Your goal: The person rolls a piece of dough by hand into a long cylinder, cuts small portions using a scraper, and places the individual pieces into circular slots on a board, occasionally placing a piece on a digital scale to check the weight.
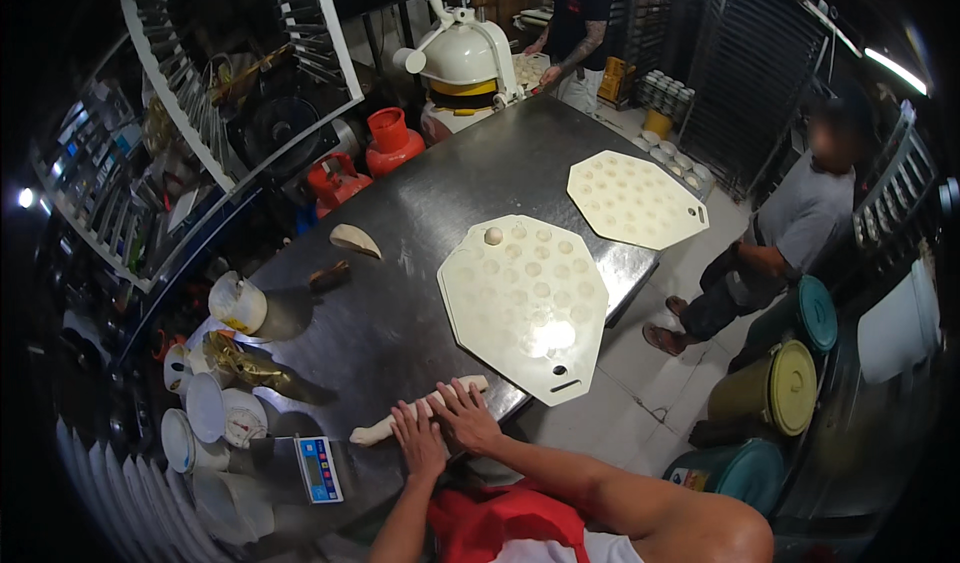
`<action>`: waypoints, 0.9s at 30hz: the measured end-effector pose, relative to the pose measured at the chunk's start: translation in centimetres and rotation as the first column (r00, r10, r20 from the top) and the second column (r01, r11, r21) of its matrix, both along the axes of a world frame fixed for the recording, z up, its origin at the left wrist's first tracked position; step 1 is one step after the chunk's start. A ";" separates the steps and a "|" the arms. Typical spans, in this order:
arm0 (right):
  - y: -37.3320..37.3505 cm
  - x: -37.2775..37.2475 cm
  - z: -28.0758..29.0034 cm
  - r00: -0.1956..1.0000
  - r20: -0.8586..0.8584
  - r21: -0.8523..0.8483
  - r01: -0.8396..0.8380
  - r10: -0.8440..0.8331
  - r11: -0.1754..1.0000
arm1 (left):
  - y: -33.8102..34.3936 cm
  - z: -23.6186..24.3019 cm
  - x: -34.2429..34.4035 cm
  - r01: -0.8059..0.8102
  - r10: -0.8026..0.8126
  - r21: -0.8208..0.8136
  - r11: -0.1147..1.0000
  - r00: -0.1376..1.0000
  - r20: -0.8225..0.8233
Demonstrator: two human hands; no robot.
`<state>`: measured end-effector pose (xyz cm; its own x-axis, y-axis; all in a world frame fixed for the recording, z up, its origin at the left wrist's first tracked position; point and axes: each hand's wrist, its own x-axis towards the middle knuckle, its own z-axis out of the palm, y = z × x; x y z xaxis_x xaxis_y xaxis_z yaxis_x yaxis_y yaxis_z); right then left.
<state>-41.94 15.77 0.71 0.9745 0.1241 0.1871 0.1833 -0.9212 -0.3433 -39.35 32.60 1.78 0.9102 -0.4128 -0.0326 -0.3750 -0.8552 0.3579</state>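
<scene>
A long pale rope of dough (372, 429) lies across the near edge of the steel table (400, 303). My left hand (418, 441) and my right hand (464, 415) lie flat on it side by side, fingers spread, pressing its middle. Just beyond sits a cream dimpled moulding plate (524, 305) with one small dough ball (493, 235) at its far end. A second, similar plate (634, 201) lies farther off on the table.
A digital scale (318, 467), white tubs (236, 303) and lids stand at my left. A dough piece (355, 239) and a scraper (328, 276) lie mid-table. Red gas cylinders (392, 141) and a dough divider machine (462, 63) stand beyond. Two other people are at the right and far end; lidded bins (780, 385) stand on the floor.
</scene>
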 end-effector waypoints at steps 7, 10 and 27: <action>0.7 12.9 -3.1 0.988 0.004 0.054 0.153 -0.154 0.987 | -2.4 -1.9 13.2 -0.195 0.193 0.181 0.964 0.981 0.028; -0.5 20.9 -2.1 0.984 -0.036 -0.057 0.174 -0.176 0.983 | -3.5 -2.7 20.3 -0.212 0.208 0.082 0.974 0.977 0.051; -3.0 5.9 4.6 0.981 -0.190 -0.143 -0.057 0.029 0.988 | 3.1 0.5 8.7 0.210 -0.214 -0.131 0.969 0.976 -0.023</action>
<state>-36.07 12.78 5.27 0.9835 0.1795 -0.0209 0.1695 -0.9566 -0.2370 -30.69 35.73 2.31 0.8006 -0.5991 0.0007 -0.5273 -0.7040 0.4758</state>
